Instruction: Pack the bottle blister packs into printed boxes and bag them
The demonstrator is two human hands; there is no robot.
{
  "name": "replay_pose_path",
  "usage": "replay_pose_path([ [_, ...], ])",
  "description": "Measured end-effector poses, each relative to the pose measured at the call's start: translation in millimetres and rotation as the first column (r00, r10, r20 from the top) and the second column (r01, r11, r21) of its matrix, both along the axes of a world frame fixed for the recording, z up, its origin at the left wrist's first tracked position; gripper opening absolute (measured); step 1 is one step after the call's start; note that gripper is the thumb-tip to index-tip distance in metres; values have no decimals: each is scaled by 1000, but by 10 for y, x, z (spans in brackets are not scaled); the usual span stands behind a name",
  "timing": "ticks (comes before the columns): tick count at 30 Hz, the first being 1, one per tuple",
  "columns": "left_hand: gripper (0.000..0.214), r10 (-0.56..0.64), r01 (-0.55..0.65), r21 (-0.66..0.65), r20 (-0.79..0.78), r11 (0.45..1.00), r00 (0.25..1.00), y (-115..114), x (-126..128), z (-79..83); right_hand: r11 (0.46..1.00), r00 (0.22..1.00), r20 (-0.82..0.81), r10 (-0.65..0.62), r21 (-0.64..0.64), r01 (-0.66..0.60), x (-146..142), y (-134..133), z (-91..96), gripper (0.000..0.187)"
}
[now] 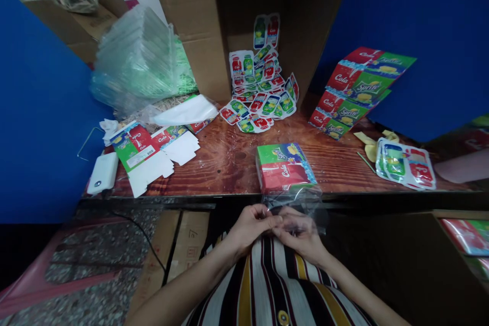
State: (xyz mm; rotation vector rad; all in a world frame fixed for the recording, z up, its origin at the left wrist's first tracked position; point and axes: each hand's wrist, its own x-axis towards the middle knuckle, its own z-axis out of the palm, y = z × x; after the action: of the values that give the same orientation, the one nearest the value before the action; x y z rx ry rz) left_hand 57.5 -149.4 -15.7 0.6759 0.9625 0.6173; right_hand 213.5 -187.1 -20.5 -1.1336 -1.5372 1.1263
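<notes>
A red and green box (284, 167) printed Cola and Sprite lies at the table's front edge inside a clear plastic bag (301, 194). The bag's loose end hangs over the edge towards me. My left hand (254, 225) pinches this end between thumb and fingers. Close beside it, my right hand (300, 234) is closed on the same plastic, which partly covers its fingers. Both hands are in front of my striped shirt, below the table top.
Flat printed pouches (263, 86) spill from a tall cardboard carton (194, 25). Stacked printed boxes (349, 89) stand right of it, near a pouch pack (405, 164). Unfolded cartons (153, 150), a white power bank (103, 173) and clear plastic trays (133, 56) are at left.
</notes>
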Motion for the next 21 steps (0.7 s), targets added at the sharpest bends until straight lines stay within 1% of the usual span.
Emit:
replay_pose_path([
  [3, 49, -26, 34, -85, 93, 996, 995, -10, 0, -24, 1000, 1000, 15, -11, 16, 11, 31, 11, -18, 20],
  [6, 48, 12, 16, -163, 170, 986, 985, -26, -3, -54, 999, 1000, 24, 11, 41, -12, 52, 5, -41, 20],
  [9, 44, 41, -9, -150, 209, 989, 977, -34, -1, -93, 999, 999, 48, -13, 38, 11, 66, -22, -53, 19],
  [12, 42, -15, 47, -124, 244, 991, 970, -29, -1, -114, 989, 987, 102, -124, 94, 115, 171, -69, -137, 16],
  [14, 43, -2, 36, -111, 287, 993, 958, -20, -12, -109, 962, 953, 165, -255, 143, 232, 366, -120, -304, 14],
  [15, 42, 16, 17, -108, 303, 994, 953, -15, -22, -102, 937, 919, 202, -340, 156, 312, 509, -156, -430, 13],
  [16, 41, 34, -1, -108, 308, 994, 951, -10, -35, -95, 906, 871, 254, -421, 166, 389, 681, -203, -583, 14],
  [17, 41, 41, -7, -113, 301, 994, 953, -5, -49, -90, 873, 812, 322, -487, 146, 465, 873, -261, -754, 18],
  [18, 41, 32, 3, -123, 287, 992, 957, 0, -66, -89, 824, 735, 396, -551, 115, 555, 1076, -332, -935, 22],
  [19, 41, 15, 23, -136, 271, 990, 962, 5, -82, -95, 789, 664, 506, -550, 53, 613, 1278, -414, -1114, 23],
  [20, 41, -8, 48, -149, 256, 988, 967, 9, -97, -106, 769, 592, 664, -458, -38, 638, 1465, -503, -1277, 22],
  [21, 42, -28, 69, -159, 244, 985, 969, 13, -111, -123, 765, 527, 803, -279, -146, 628, 1628, -595, -1416, 18],
])
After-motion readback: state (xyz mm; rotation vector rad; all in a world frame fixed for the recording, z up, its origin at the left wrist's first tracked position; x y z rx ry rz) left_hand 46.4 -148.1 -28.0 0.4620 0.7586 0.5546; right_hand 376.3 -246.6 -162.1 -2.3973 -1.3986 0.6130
